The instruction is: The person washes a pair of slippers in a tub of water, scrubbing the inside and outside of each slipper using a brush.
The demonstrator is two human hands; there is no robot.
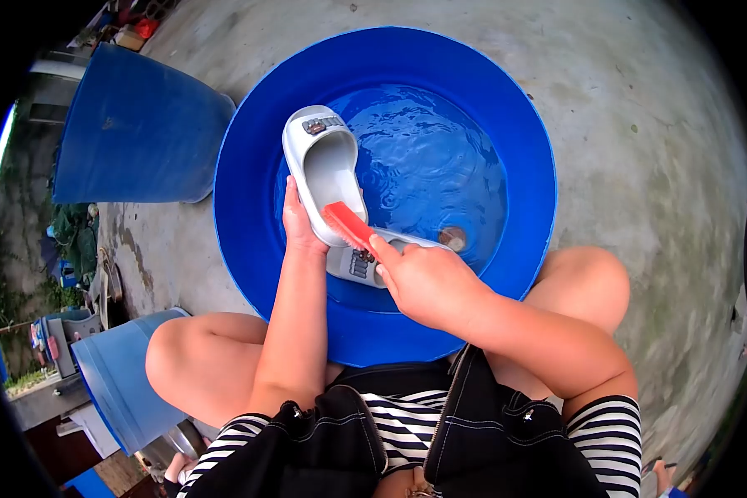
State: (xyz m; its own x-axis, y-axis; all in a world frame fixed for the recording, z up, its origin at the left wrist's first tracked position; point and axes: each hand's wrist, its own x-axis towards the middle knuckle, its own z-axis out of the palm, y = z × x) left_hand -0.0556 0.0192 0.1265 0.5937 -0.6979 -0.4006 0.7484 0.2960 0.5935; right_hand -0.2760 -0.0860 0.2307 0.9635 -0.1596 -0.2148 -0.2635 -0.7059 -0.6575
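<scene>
A light grey slipper (330,170) is held over a round blue tub (249,108) by my left hand (300,220), whose fingers go under its left edge. My right hand (432,278) is closed round the handle of a red brush (349,226), and the bristles touch the heel end of the slipper's footbed. A second grey slipper (357,264) lies lower in the tub, partly hidden by my right hand and the first slipper. Rippling water (423,158) covers the tub's bottom. A small brownish round object (452,238) is in the water near the right hand.
A large blue barrel (141,133) stands at the upper left, beside the tub. A lighter blue bucket (129,373) is at the lower left, near my left knee. Grey concrete floor (639,166) surrounds the tub. Plants and assorted items are along the left edge.
</scene>
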